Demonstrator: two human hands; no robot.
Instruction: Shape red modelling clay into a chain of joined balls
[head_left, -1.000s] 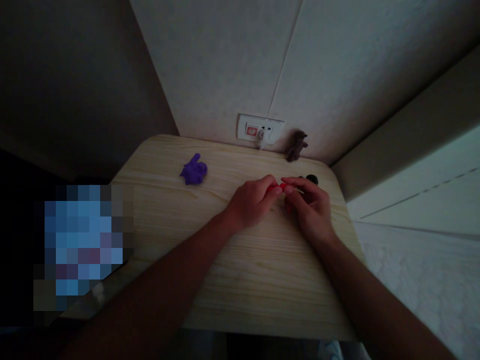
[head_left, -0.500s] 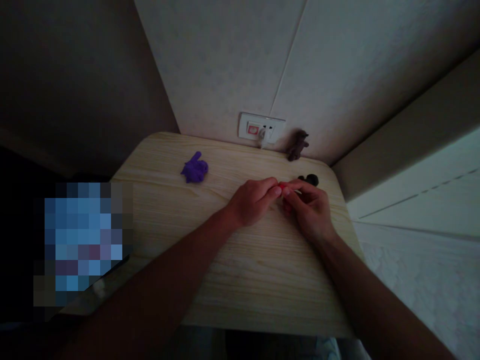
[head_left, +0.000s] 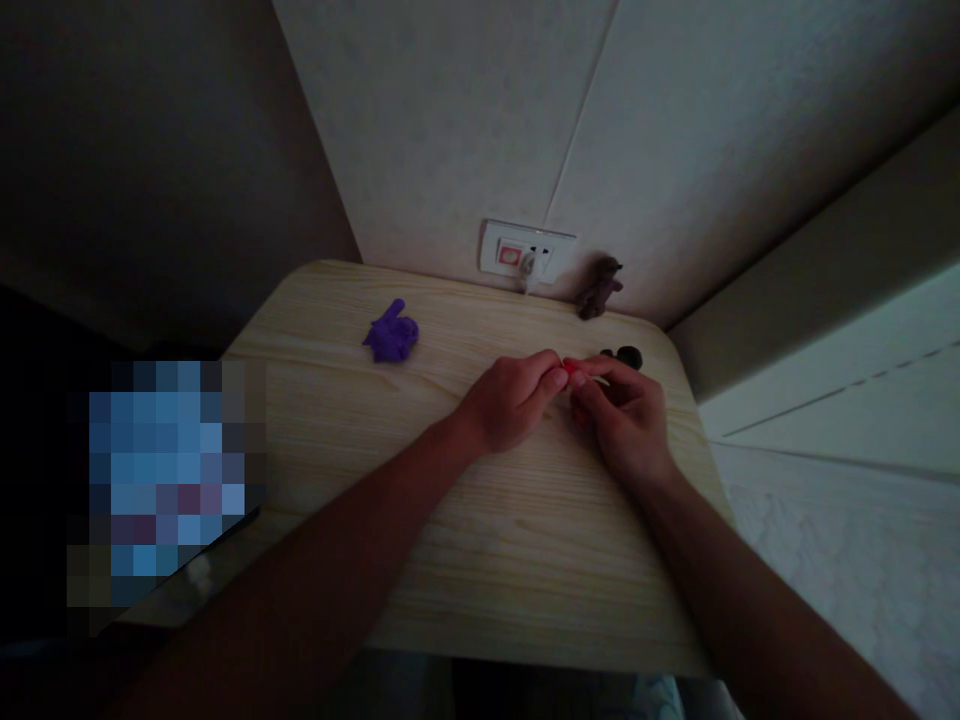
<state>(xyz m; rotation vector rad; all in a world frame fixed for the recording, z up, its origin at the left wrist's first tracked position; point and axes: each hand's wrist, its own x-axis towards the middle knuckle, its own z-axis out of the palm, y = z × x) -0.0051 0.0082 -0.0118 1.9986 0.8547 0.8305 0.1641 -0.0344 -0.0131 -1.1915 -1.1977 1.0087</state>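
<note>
Between the fingertips of both hands is a small red piece of modelling clay (head_left: pixel 569 370), mostly covered by the fingers. My left hand (head_left: pixel 510 402) pinches it from the left with thumb and forefinger, the other fingers curled in. From the right, my right hand (head_left: pixel 628 415) grips it between thumb and fingers. More red shows under the right thumb; I cannot tell whether it is the same piece. Left of the hands lies a purple clay lump (head_left: pixel 391 334) with a stubby arm sticking up. Just behind the right hand sit black rounded pieces (head_left: pixel 628 357).
A dark brown figure (head_left: pixel 601 288) stands at the back of the wooden table (head_left: pixel 480 560), near the wall. A wall socket (head_left: pixel 529 252) with a plug in it is just above the back edge. A blurred-out blue patch (head_left: pixel 161 450) covers the left side.
The view has shifted slightly. Both hands stay together over the table, and a little more of the red clay shows between the fingertips.
</note>
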